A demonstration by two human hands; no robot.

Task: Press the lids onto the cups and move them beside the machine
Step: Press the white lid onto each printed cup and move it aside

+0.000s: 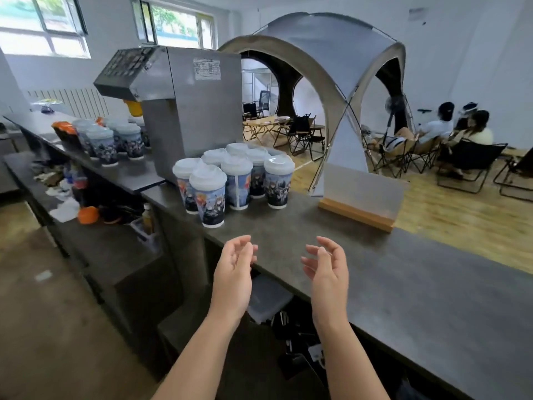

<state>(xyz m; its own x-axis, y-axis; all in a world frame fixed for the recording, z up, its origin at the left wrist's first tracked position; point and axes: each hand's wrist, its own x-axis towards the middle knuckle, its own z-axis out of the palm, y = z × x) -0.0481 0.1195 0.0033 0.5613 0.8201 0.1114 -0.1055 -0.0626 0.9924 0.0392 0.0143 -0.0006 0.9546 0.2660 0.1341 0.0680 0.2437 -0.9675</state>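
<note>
Several printed paper cups with white lids (234, 180) stand clustered on the dark counter (375, 278), just right of the steel machine (190, 111). The nearest cup (209, 197) sits at the front of the cluster. Another group of lidded cups (112, 140) stands on the lower ledge left of the machine. My left hand (235, 269) and my right hand (326, 269) hover over the counter's near edge, palms facing each other, fingers loosely curled, holding nothing. Both hands are a short way in front of the cups, touching none.
A frosted sign in a wooden base (360, 194) stands on the counter right of the cups. Clutter, an orange object (88, 215) and a bottle (147, 217) lie on lower shelves. Beyond the counter are a tent (331, 53), folding chairs and seated people (461, 131).
</note>
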